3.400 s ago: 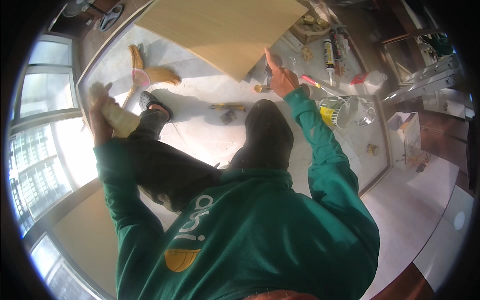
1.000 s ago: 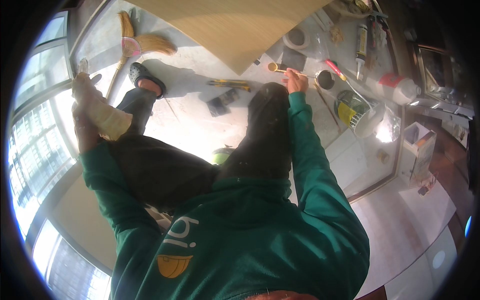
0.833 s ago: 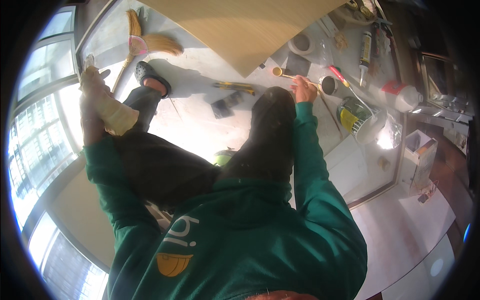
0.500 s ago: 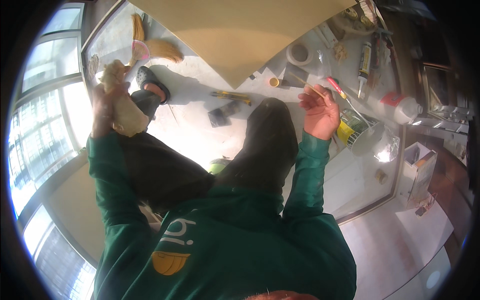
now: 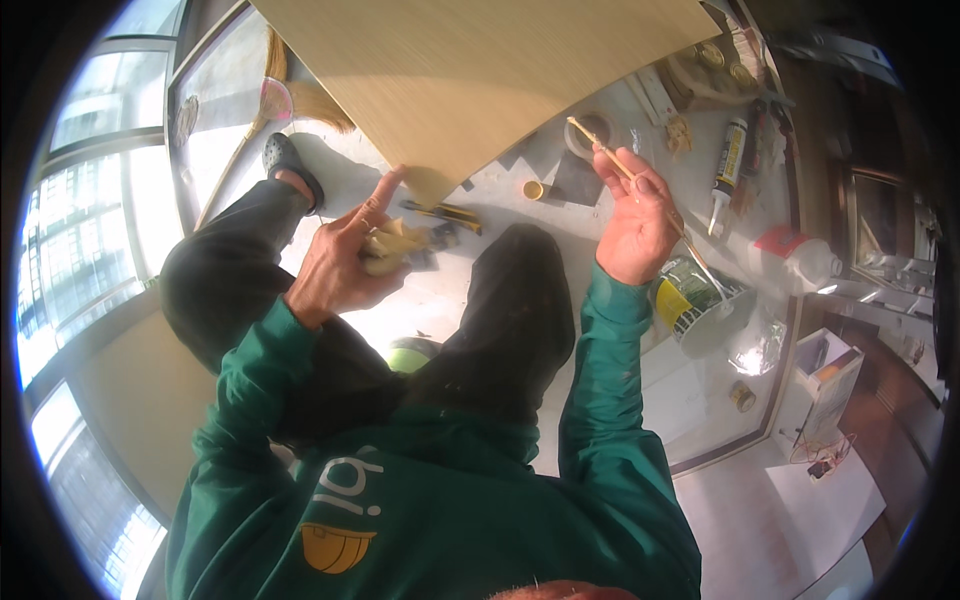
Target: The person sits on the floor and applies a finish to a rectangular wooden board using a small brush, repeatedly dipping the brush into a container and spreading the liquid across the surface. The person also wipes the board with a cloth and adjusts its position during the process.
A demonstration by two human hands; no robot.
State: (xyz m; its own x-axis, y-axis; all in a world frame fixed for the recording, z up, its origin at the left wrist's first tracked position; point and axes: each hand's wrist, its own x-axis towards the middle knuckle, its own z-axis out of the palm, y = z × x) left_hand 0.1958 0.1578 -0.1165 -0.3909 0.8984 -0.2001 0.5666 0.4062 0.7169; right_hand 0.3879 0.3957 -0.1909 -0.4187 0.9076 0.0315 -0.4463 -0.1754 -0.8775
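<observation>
My left hand (image 5: 335, 265) is closed round a crumpled cream cloth (image 5: 390, 245), its index finger stretched out beside the near corner of a light wood-grain board (image 5: 480, 80). Whether that fingertip touches the board cannot be told. In my right hand (image 5: 638, 228), a thin wooden stick (image 5: 582, 128) is pinched between thumb and fingers, pointing up and left. Just below this hand stands a can (image 5: 690, 308) with a yellow label, with a pale rod leaning out of it. A yellow-and-black utility knife (image 5: 450, 213) lies partly under the board's corner.
Right of the board lie a roll of tape (image 5: 580, 145), a small yellow cup (image 5: 533, 189), a sealant tube (image 5: 729, 165) and a white bottle (image 5: 798, 257) with a red label. A straw broom (image 5: 275, 55) rests at the far left. A white box (image 5: 825, 375) stands at right.
My left hand has swung right with the cloth, from beside the shoe to the board's near corner. The stick in my right hand has risen and tilted upward. The view has shifted slightly.
</observation>
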